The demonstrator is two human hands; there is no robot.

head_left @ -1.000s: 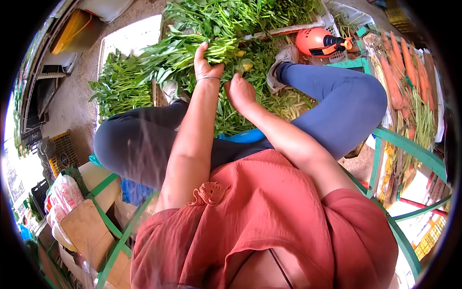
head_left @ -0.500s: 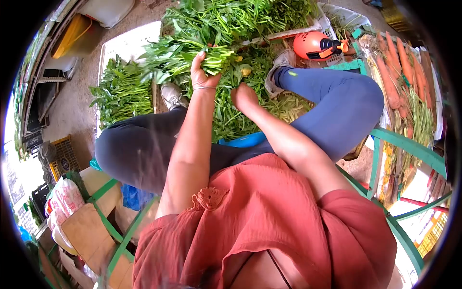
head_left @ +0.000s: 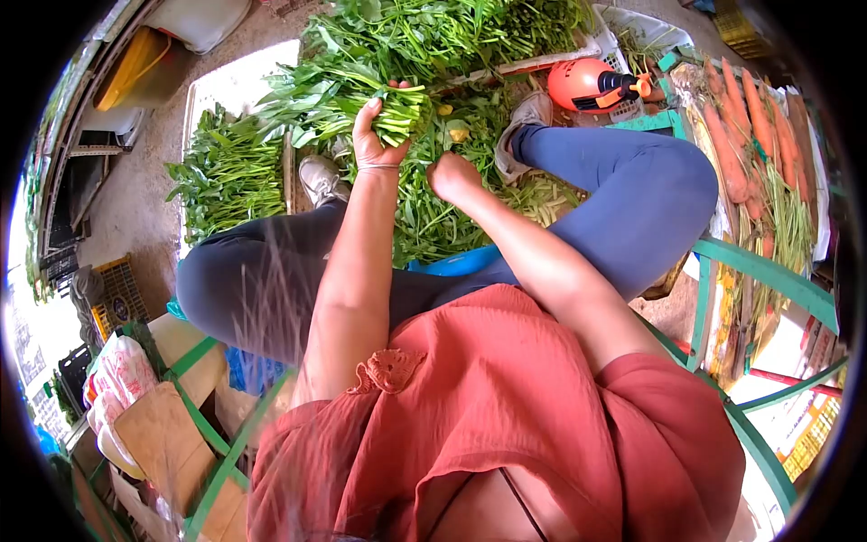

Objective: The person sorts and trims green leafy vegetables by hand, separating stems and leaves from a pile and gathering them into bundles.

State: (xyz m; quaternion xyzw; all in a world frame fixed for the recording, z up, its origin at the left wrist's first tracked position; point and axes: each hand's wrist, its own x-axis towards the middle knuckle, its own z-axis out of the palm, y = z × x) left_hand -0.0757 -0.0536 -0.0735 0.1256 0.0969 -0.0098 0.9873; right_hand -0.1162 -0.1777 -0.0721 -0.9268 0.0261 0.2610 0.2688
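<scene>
My left hand (head_left: 377,140) is wrapped round a bunch of leafy green stems (head_left: 348,104), with the cut ends pointing right and the leaves to the left. Just right of it, my right hand (head_left: 453,177) is closed; whatever its fingers hold, if anything, is hidden. Beneath both hands lie loose greens (head_left: 433,217) between my feet. A big heap of greens (head_left: 452,32) lies beyond them. To the left, more stems are laid side by side (head_left: 237,181) on a white board (head_left: 257,77).
An orange spray bottle (head_left: 585,83) stands at the upper right, near a white basket (head_left: 664,34). Carrots (head_left: 763,113) lie on the right behind a green metal frame (head_left: 768,275). A blue object (head_left: 456,262) is between my legs. A yellow bucket (head_left: 135,68) stands at the upper left.
The bunch in my left hand has moved slightly left and its stem ends are now grouped closer together. My right hand dipped down and rightward, then came back a little left.
</scene>
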